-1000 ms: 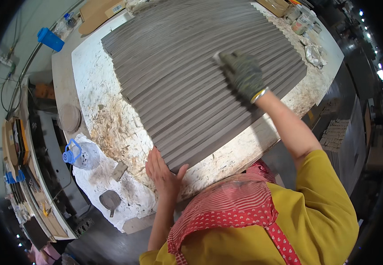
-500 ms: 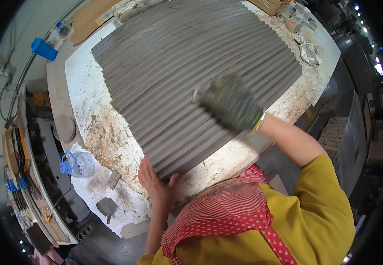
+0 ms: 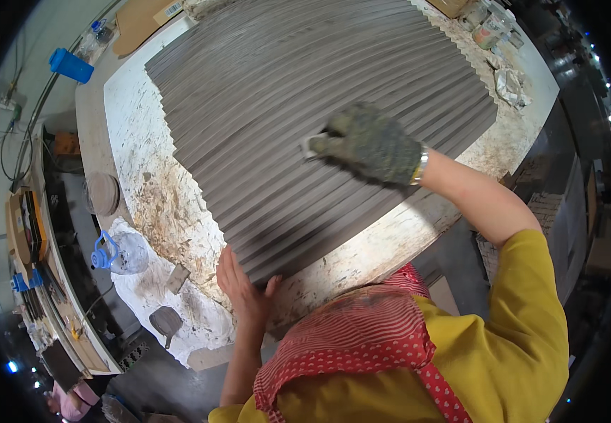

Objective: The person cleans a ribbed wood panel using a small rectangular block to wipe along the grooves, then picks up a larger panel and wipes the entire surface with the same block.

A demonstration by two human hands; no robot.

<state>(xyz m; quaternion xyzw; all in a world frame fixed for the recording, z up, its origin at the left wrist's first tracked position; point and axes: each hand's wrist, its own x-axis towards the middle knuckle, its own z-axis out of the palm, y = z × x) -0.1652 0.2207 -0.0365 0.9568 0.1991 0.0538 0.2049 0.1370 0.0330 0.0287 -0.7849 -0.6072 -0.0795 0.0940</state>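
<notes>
A large grey-brown ribbed panel (image 3: 319, 106) with zigzag ends lies on a pale, stained work table. Over its middle is my right hand (image 3: 376, 144), in a dark green patterned glove. Its closed fingers hold a small whitish pad (image 3: 310, 146) against the ridges; the glove hides most of the pad, so its exact kind is unclear. My bare left hand (image 3: 247, 289) rests at the panel's near left corner. Its fingers stretch along the left edge, and the thumb sticks out by the near edge, with the corner between them.
Left of the panel, a white cloth (image 3: 203, 321) carries a clear container with a blue handle (image 3: 105, 250), a small block (image 3: 177, 278) and a dark scoop-like piece (image 3: 166, 322). A blue cup (image 3: 71, 65) stands far left. Jars (image 3: 490, 32) and crumpled wrapping (image 3: 511, 88) sit far right.
My gloved right hand has shifted slightly up and left across the ridges, still holding the pad. The left hand stays at the corner. The whole view has tilted a little.
</notes>
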